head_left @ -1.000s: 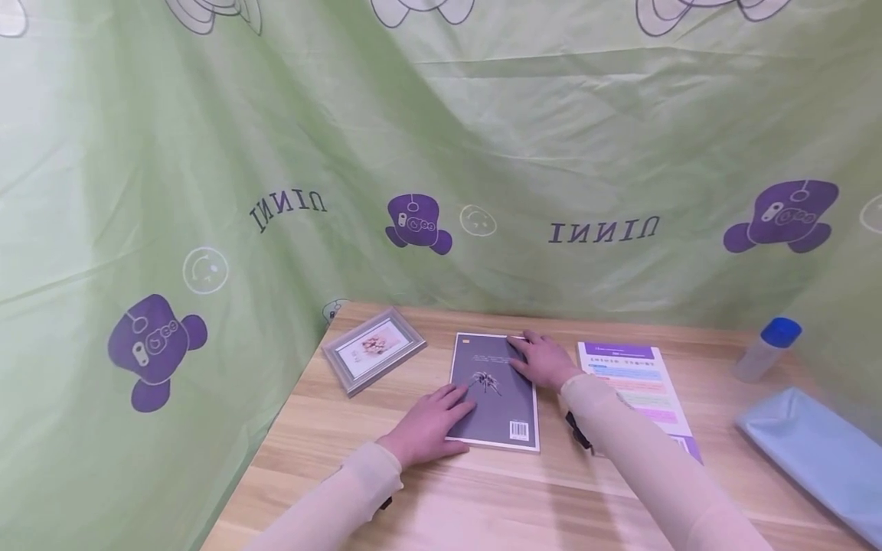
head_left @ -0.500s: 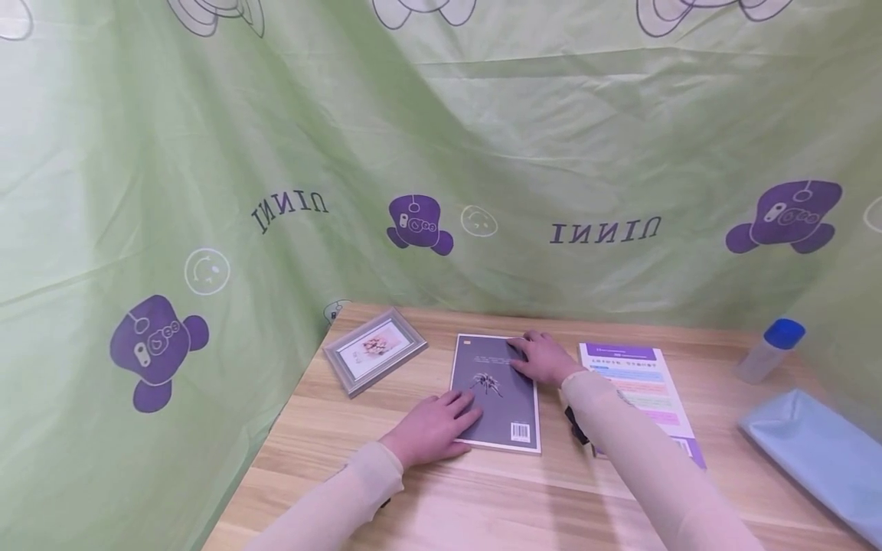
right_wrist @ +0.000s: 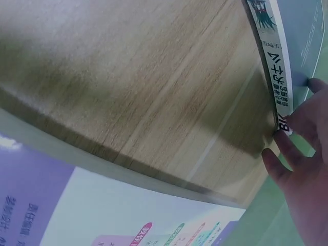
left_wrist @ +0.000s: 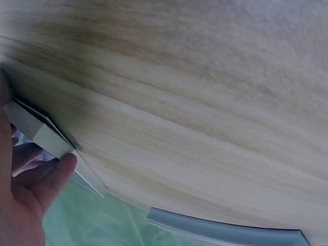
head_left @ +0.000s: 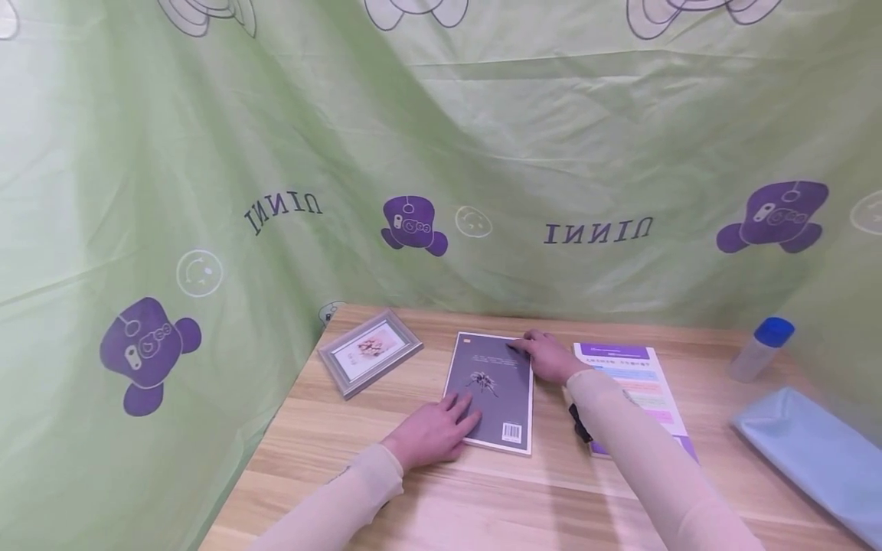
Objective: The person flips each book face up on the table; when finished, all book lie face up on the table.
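Observation:
A grey book (head_left: 491, 398) with a white border and a barcode lies flat on the wooden table. At its lower left, my left hand (head_left: 430, 432) rests with fingertips on the cover; the left wrist view shows one finger against the edge of the book (left_wrist: 51, 138). My right hand (head_left: 551, 358) touches the upper right corner, its index finger on the cover. In the right wrist view, other fingers of my right hand (right_wrist: 305, 148) lie by the printed spine (right_wrist: 277, 77) and the table. The left thumb is mostly hidden.
A silver picture frame (head_left: 370, 352) lies left of the book. To the right are a white and purple book (head_left: 637, 375), partly under my right sleeve, a clear bottle with a blue cap (head_left: 763, 348) and a light blue pouch (head_left: 813, 455). A green curtain (head_left: 496, 138) hangs behind.
The grey book has turned slightly clockwise, its top edge shifting right and its bottom edge left. Both hands stay on it, with only small finger movements.

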Tool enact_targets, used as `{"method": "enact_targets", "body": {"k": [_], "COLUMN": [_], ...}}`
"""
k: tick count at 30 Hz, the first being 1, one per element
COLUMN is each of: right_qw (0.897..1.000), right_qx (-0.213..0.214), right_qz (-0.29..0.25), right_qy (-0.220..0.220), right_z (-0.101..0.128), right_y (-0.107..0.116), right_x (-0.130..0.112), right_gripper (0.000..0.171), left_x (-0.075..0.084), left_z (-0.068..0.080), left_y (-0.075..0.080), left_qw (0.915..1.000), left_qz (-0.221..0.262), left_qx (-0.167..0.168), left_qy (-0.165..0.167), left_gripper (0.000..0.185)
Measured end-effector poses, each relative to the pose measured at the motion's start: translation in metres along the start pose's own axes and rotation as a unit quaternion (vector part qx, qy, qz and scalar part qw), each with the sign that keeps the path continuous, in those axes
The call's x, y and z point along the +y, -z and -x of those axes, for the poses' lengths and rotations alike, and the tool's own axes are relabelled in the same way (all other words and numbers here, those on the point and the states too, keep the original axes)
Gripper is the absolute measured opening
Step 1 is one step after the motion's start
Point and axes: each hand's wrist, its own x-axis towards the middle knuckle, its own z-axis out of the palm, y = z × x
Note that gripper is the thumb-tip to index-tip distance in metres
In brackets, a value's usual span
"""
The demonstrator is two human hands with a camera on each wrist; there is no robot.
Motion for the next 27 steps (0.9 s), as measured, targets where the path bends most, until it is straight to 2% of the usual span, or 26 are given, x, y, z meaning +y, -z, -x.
{"method": "enact_targets", "body": {"k": [5,11,19,27], "right_qw": [1.000,1.000,0.999,0.998], "right_qx": [-0.012,0.001,0.020,0.037], "right_qz": [-0.001,-0.001,-0.015,-0.036], "right_qy": [-0.004,0.016,0.027,0.035], "right_z": [0.0000,0.0016,0.0059,0.0084], "right_y": [0.0003,-0.0030,-0.0039,-0.0043], "right_x": [0.0028,0.0070,0.0079,0.0104], "right_gripper": [0.067,0.074,0.073,0.066], "left_x": [0.0004,-0.0005,-0.0027,-0.0051], "left_z": [-0.0004,-0.0015,0.0015,0.0084], "left_y": [0.0021,0.0028,0.0017,0.0046], "left_qw": [0.9998,0.9985,0.9957,0.9887], "left_qz": [-0.006,-0.016,-0.034,-0.098], "left_qx": [0.008,0.034,0.059,0.060], "left_qy": [-0.017,-0.040,-0.063,-0.096], "left_gripper": [0.055,0.041,0.031,0.028]}}
